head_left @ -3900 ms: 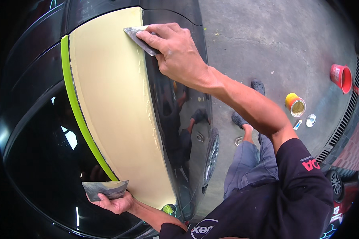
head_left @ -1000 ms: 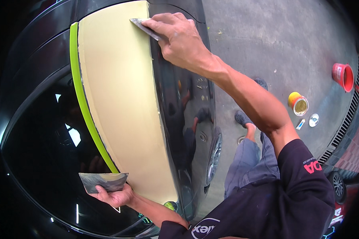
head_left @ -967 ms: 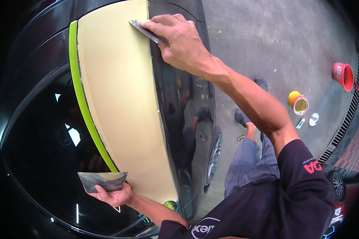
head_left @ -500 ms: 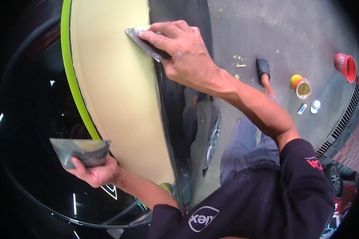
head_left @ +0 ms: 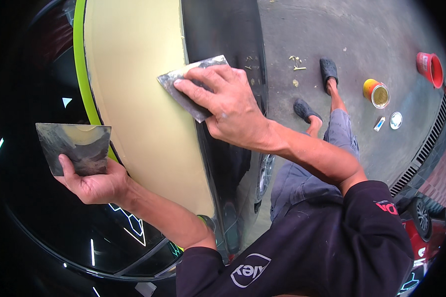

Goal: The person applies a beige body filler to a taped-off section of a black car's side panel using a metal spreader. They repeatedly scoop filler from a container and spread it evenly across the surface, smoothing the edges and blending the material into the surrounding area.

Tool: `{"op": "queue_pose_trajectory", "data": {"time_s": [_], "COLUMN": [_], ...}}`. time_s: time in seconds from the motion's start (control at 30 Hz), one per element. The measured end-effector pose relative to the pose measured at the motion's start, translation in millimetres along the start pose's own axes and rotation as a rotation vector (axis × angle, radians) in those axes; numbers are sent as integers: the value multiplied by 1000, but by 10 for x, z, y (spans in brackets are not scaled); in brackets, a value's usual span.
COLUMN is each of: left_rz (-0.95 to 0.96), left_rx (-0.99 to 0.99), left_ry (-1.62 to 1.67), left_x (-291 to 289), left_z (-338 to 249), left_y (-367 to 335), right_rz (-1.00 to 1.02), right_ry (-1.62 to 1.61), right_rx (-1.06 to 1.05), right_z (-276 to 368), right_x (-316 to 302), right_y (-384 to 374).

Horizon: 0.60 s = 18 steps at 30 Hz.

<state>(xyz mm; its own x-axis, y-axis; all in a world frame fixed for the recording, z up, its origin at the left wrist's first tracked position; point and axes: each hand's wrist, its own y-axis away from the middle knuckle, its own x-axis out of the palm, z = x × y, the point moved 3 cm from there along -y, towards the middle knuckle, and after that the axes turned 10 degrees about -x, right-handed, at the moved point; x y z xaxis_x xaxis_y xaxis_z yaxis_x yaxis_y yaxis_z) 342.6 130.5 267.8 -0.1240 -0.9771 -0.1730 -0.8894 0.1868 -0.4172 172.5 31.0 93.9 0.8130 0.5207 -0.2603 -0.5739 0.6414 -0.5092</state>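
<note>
My right hand [head_left: 235,109] grips a flat metal putty spreader [head_left: 187,105], thumb and fingers pressed on its face. The spreader is over the right edge of a long cream-coloured car panel [head_left: 139,109]; I cannot tell whether it touches. In my left hand [head_left: 94,184] is a second, squarish dark putty spreader [head_left: 74,146], with a pale yellow smear along its upper part. That hand is above glossy black glass [head_left: 40,198], left of the panel. A bright green strip [head_left: 81,69] borders the panel's left side.
Glossy black bodywork [head_left: 223,29] runs along the panel's right side. On the grey floor stand an open yellow-orange can [head_left: 379,95] and a red bucket [head_left: 433,71]. A round lid [head_left: 396,120] and a small tube [head_left: 379,123] lie near the can. Yellowish scraps [head_left: 297,63] are scattered near my feet.
My left hand has moved up and left with its spreader. My right hand has come down toward me, its spreader turned so more of its face shows. A second shoe has come into view.
</note>
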Motion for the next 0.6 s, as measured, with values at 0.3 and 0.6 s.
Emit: {"op": "queue_pose_trajectory", "data": {"time_s": [0.3, 0.6], "left_rz": [-12, 17], "left_rx": [23, 51], "left_ry": [-3, -10], "left_x": [3, 19], "left_z": [10, 1], "left_y": [22, 9], "right_rz": [26, 79], "right_ry": [0, -15], "right_rx": [10, -1], "right_z": [284, 517], "right_x": [139, 208], "right_y": [426, 733]}}
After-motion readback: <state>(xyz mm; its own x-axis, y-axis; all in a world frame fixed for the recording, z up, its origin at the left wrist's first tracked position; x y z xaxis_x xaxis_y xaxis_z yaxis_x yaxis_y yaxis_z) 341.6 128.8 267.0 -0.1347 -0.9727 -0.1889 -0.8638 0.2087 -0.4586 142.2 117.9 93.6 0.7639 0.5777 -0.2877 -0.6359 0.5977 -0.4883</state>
